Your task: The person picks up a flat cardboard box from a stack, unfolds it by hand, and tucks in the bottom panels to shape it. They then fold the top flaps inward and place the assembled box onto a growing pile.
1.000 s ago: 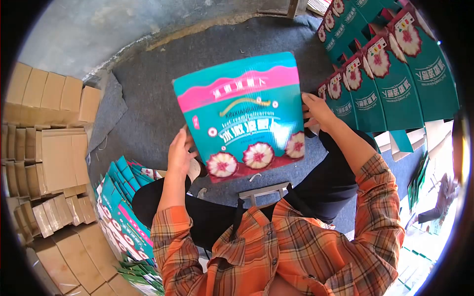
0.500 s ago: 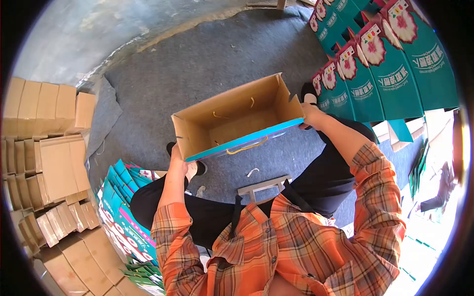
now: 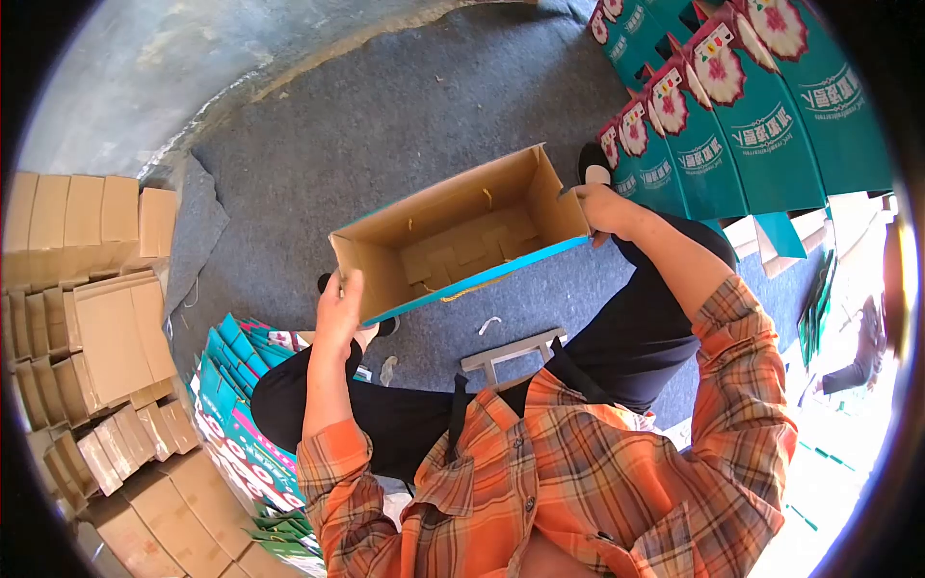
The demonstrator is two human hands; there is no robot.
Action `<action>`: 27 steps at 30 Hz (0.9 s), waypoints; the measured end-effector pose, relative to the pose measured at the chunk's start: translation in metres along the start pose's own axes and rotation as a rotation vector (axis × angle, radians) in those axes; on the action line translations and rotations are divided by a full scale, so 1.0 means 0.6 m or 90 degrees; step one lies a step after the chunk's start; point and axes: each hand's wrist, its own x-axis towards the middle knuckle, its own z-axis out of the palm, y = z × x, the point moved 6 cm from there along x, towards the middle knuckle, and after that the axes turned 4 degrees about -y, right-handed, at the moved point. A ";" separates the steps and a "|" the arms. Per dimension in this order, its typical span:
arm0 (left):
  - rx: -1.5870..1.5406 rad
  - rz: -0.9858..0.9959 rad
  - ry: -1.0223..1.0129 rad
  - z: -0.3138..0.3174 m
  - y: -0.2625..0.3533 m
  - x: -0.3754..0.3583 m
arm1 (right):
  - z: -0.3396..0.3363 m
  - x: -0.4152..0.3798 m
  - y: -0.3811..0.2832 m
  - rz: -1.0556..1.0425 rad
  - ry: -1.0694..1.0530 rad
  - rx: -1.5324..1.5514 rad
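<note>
An open-topped cardboard box (image 3: pixel 462 289) with a brown inside and a teal outer face hangs in front of me, its opening turned up toward me. Yellow cord handles (image 3: pixel 489 200) show on its long walls. My left hand (image 3: pixel 337 310) is closed on the short left end, with the thumb at the rim and most other fingers out of sight. At the opposite end, my right hand (image 3: pixel 607 210) grips the right corner of the rim. Folded flaps cover the bottom inside the box.
Teal printed boxes (image 3: pixel 761 144) stand in rows at upper right. Brown cartons (image 3: pixel 116 332) are stacked at left, beside flat teal printed pieces (image 3: pixel 236 361). A small metal-framed stool (image 3: pixel 515 358) stands between my legs on grey floor covering (image 3: pixel 385 116).
The box has tipped so more of its inside and bottom shows and less of its teal front. My left hand has moved up along the left end.
</note>
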 end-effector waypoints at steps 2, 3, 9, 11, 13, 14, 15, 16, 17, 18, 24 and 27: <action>0.029 -0.024 -0.020 0.011 0.006 -0.017 | -0.004 -0.025 -0.011 -0.002 -0.010 0.033; 0.058 -0.044 -0.039 0.019 0.013 -0.024 | -0.007 -0.042 -0.023 -0.003 0.007 0.057; 0.075 -0.030 -0.069 0.025 0.023 -0.023 | -0.008 -0.065 -0.044 -0.110 -0.014 0.019; 0.088 -0.027 -0.075 0.027 0.023 -0.024 | -0.009 -0.058 -0.040 -0.148 -0.039 -0.015; 0.100 -0.023 -0.080 0.029 0.022 -0.023 | -0.013 -0.057 -0.036 -0.125 -0.055 0.036; 0.078 0.006 -0.090 0.031 0.024 -0.022 | -0.014 -0.058 -0.037 -0.126 -0.055 0.037; 0.055 0.034 -0.101 0.033 0.028 -0.022 | -0.014 -0.060 -0.038 -0.118 -0.052 0.041; 0.056 0.034 -0.101 0.034 0.029 -0.022 | -0.014 -0.062 -0.039 -0.110 -0.049 0.045; 0.046 0.061 -0.120 0.038 0.035 -0.024 | -0.013 -0.064 -0.042 -0.110 -0.049 0.045; 0.036 0.088 -0.138 0.042 0.040 -0.025 | -0.011 -0.068 -0.049 -0.146 -0.042 -0.015; 0.329 0.157 -0.035 0.039 0.061 -0.035 | 0.001 -0.067 -0.074 -0.239 0.032 -0.219; 0.346 0.172 -0.034 0.040 0.054 -0.033 | 0.013 -0.069 -0.095 -0.245 0.035 -0.250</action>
